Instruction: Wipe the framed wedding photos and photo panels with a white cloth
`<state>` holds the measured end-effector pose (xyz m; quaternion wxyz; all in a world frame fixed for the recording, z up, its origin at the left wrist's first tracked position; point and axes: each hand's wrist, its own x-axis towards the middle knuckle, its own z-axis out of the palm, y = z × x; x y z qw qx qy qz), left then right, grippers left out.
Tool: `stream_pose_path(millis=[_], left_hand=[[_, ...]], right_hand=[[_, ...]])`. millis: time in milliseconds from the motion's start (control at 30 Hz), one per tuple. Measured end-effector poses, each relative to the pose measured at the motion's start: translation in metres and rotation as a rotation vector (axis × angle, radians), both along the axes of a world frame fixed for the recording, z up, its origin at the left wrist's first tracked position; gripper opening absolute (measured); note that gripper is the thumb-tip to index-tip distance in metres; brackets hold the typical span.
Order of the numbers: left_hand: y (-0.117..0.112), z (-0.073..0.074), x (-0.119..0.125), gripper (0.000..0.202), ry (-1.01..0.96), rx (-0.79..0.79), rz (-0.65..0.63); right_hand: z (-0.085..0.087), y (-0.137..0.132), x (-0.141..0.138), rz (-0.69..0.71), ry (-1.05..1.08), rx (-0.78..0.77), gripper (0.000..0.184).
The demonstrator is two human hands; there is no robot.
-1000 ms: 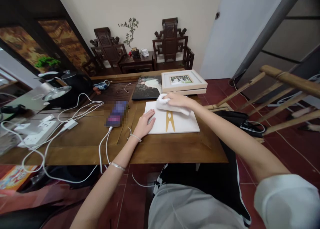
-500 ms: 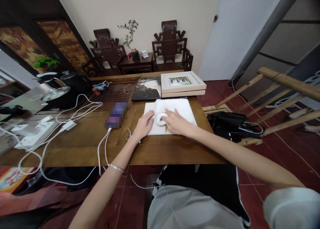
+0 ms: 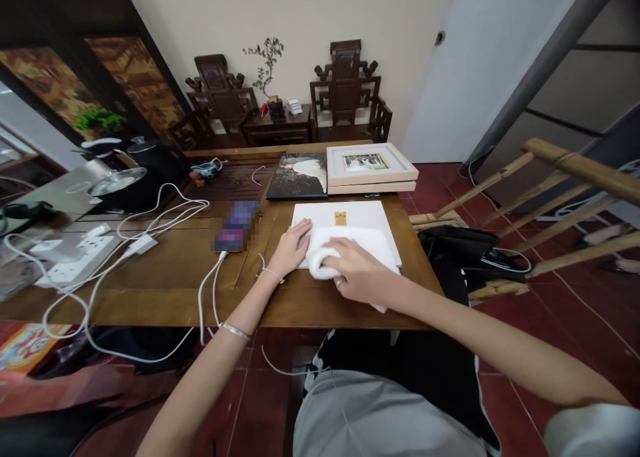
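1. While laying the left hand [image 3: 290, 247] flat along the left edge of a white board [image 3: 365, 214] at the centre of the frame, grips a thick folded white cloth [image 3: 371, 242] with the right hand [image 3: 357, 270]
2. Holds the left fingers together with thumb a little spread, touching the board from above without clasping anything; bends the right fingers narrowly over the rolled left end of the cloth
3. Compared with 0.5 s and 1 s ago, has drawn the cloth from the board's far edge down to the near edge, now spilling past it over the wooden table [image 3: 300, 307]
4. Has thereby bared the far strip of the board and the top of a tan piece [image 3: 341, 218], while covering that piece's lower part; judging by this, has carried 1 stroke across much of the surface
5. Leaves the board near a dark picture panel [image 3: 299, 180] and apparently 2 stacked pale frames [image 3: 373, 181], upper centre of the frame
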<state>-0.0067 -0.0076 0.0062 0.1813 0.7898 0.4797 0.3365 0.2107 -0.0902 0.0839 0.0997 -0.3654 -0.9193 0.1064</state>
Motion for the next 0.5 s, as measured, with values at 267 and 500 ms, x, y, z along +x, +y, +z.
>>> stream_pose_path(millis=[267,500], left_hand=[[0.0,0.002,0.001,0.042,0.027,0.015,0.01],[-0.001,0.003,0.002,0.04,0.058,0.029,0.026]], right_hand=[[0.0,0.083,-0.015,-0.148,-0.198,0.09,0.057],[-0.016,0.095,-0.031,-0.231,-0.298,0.15,0.055]])
